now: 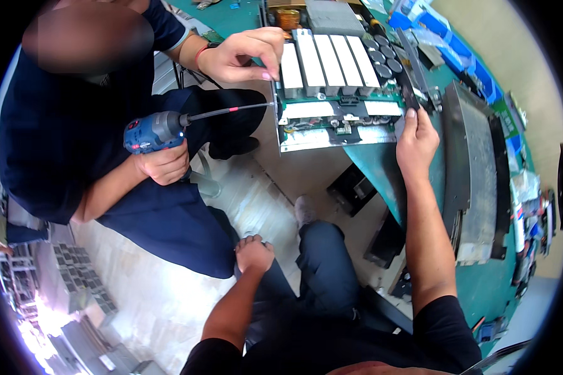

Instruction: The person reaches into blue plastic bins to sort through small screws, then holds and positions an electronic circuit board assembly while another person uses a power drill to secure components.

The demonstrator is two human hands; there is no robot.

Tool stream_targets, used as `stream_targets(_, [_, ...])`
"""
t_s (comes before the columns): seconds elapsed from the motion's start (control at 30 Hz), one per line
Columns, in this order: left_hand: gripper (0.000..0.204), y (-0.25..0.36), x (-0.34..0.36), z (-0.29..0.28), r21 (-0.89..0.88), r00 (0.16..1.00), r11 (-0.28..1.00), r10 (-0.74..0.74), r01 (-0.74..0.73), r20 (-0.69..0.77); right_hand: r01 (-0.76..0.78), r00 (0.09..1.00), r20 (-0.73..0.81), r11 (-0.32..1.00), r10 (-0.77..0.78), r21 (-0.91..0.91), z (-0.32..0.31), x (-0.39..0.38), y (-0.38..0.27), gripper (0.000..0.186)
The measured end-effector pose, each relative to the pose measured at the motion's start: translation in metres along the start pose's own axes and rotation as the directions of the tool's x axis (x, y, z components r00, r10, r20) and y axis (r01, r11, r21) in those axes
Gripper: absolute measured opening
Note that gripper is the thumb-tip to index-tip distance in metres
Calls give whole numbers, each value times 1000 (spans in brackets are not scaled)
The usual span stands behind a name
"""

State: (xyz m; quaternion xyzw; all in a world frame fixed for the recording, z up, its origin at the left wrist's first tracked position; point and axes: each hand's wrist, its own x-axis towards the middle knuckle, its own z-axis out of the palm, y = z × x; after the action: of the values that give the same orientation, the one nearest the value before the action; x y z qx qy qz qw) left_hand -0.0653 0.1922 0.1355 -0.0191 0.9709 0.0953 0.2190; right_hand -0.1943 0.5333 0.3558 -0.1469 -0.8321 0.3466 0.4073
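The right hand (417, 140) clamps the circuit assembly (338, 78), best held rigid facing the drill (153, 132), while the left hand (254, 253) rests low, finger spread unclear.

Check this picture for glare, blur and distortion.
Head view: glare burns out the lower left, bleaching part of the floor; white blocks look nearly overexposed; an oval blur masks the co-worker's head; the green table bends at right.

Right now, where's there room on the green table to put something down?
The green table looks bare below the grey metal panel, beside the right forearm. A thinner strip lies between panel and right hand. The right edge is crowded with blue bins and loose parts.
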Motion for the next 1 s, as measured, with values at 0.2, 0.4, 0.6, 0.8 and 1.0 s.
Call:
stream_targets(0.2, [41, -39, 18, 65, 111, 997, 991, 68, -71, 30, 5, 1000, -16, 1000, -5, -2, 2, 1, 2, 28])
stream_targets(0.4, [42, 9, 2, -2, 44, 999, 999, 14, -15, 30, -34, 999, -4, 999, 34, -34, -4, 1, 3, 28])
stream_targets(0.6, [43, 7, 2, -1, 50, 999, 999, 11, -12, 32, -33, 999, -12, 999, 33, -22, -3, 1, 6, 28])
stream_targets(0.8, [43, -37, 22, 69, 120, 995, 991, 48, -58, 86, -9, 1000, -20, 1000, 9, 13, 1, 2, 7, 28])
stream_targets(1.0, [43, -35, 22, 71, 17, 996, 999, -51, 50, 78, -44, 999, 10, 999, 44, -11, -1, 1, 0, 28])
